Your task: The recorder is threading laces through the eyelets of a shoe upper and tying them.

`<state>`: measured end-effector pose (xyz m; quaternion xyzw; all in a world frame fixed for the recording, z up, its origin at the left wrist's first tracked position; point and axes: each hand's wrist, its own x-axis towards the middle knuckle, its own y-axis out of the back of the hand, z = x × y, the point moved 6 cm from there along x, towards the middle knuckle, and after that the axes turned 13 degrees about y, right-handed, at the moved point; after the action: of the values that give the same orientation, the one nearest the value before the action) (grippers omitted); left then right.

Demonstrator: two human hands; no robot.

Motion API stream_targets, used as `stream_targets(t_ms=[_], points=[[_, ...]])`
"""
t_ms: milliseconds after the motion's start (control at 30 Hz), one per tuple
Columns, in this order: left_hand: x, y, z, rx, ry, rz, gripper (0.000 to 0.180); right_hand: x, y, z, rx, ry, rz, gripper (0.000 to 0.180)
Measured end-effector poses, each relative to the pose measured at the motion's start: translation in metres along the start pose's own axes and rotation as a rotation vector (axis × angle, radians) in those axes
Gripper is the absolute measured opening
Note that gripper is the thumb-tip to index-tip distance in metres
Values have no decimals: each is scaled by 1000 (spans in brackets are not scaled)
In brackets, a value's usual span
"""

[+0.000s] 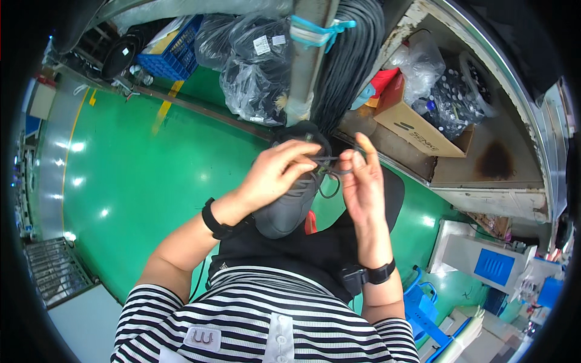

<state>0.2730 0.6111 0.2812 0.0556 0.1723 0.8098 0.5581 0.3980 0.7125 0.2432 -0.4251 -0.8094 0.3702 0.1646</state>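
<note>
A dark grey lace-up shoe [280,209] lies in front of me, its rounded toe nearest my body and its dark collar farther away. Over its upper part, my left hand [275,171] pinches a dark shoelace [327,189] between thumb and fingers. My right hand [365,181] grips the lace from the other side, index finger raised and the lace passing around the fingers. Between both hands the lace runs fairly taut, and a loose loop hangs below it. What supports the shoe is hard to make out.
Bundled black cables [351,60] hang on a metal post ahead. Right of them, a cardboard box [417,127] with bagged small parts sits on a worn metal shelf. Plastic-wrapped black bundles [254,78] and a blue crate [172,57] stand ahead-left. A blue stool [420,302] is at right.
</note>
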Motion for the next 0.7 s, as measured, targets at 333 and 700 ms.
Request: stream_targets(t_ms=[333, 700], points=[[-21, -34, -10, 139, -178, 26, 25, -19, -13, 12, -38, -6, -102, 28], [-27, 151, -119, -867, 469, 515, 24, -33, 92, -47, -813, 50, 296, 12]])
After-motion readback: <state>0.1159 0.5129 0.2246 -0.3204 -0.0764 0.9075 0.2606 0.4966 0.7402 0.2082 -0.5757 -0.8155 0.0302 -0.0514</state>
